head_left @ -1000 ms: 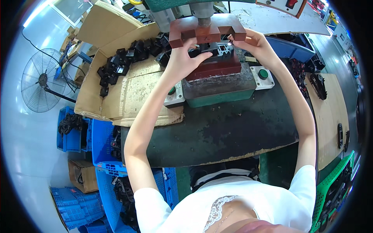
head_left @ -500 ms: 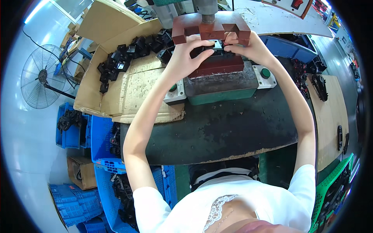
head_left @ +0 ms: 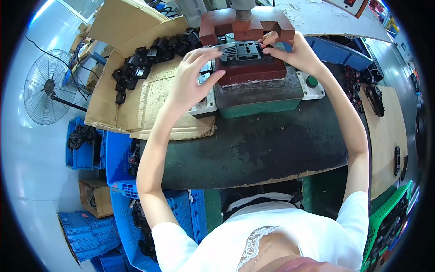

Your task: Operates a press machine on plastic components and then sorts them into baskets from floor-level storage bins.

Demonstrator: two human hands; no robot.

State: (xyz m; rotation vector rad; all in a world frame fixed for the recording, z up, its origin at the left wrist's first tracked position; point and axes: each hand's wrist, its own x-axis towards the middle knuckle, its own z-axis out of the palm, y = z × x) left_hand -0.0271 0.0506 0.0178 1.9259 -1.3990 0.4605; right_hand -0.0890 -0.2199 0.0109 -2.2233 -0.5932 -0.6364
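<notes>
A black plastic socket piece (head_left: 248,50) with dark holes lies on the dark red block (head_left: 253,72) of a press, its left end a row of slats. My right hand (head_left: 297,55) is closed at its right end, thumb and fingertips pinching there; a bit of red shows between them. My left hand (head_left: 192,79) is open beside the left end, fingers and thumb spread, holding nothing. Its fingertips are close to the slats; whether they touch I cannot tell. Just above hangs the press's notched red-brown head (head_left: 247,28), clear of the piece.
An open cardboard box (head_left: 156,90) with several black plastic parts stands at the left. Green push buttons (head_left: 311,81) flank the press base. Blue crates (head_left: 122,156) are at lower left, a blue bin (head_left: 337,54) at far right, and a fan (head_left: 50,86) at far left.
My left hand has let go of the socket piece and moved left and slightly down, uncovering it. My right hand stays at the right end.
</notes>
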